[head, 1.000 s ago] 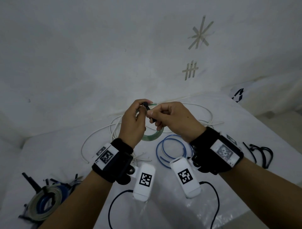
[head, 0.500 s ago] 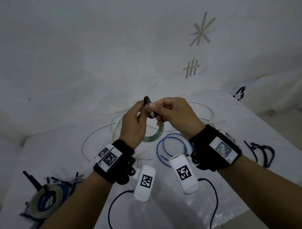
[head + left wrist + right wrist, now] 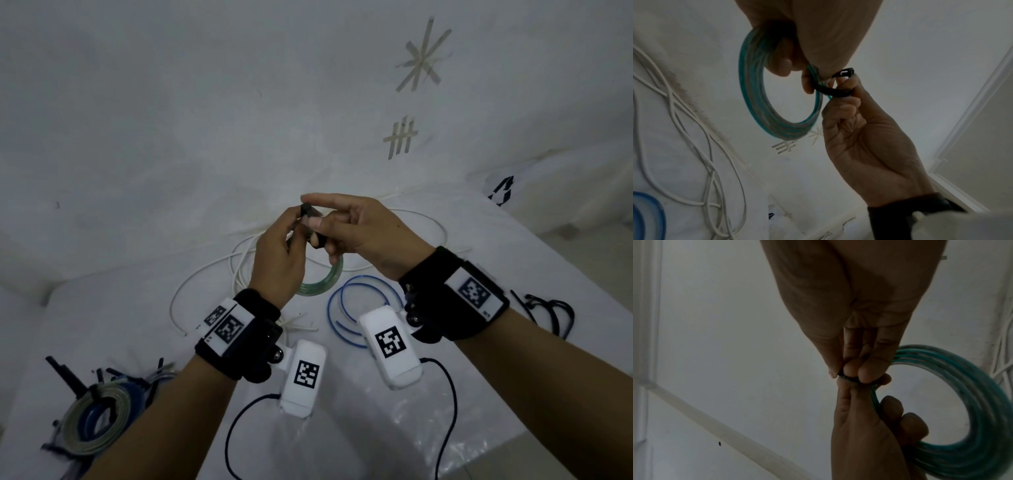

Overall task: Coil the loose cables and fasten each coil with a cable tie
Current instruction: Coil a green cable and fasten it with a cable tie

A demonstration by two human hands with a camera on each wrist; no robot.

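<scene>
**Green cable coil: tie going on, two cables still loose**

The green cable coil (image 3: 323, 282) is held up above the middle of the white table (image 3: 513, 274), wound into a neat ring. The left hand (image 3: 277, 260) grips the coil's upper side, fingers curled round the strands. The right hand (image 3: 359, 233) pinches a black cable tie (image 3: 831, 91) that loops round the strands at that same spot, its index finger stretched out straight above. In the left wrist view the tie's head (image 3: 844, 72) stands just clear of the fingertips; whether the tail is already threaded through it cannot be told.

Judged from the layout, the task is partly done. A pile of finished coils (image 3: 96, 418), grey-green and blue with black tie ends sticking out, lies at 8 o'clock from the hands. A blue cable (image 3: 356, 308) lies in loose loops at 5 o'clock, untied, and a white cable (image 3: 212, 281) sprawls uncoiled from 9 o'clock round behind the hands. Spare black ties (image 3: 548, 311) wait at 4 o'clock, near the table's edge. So this coil needs cinching, then two more cables remain.
</scene>
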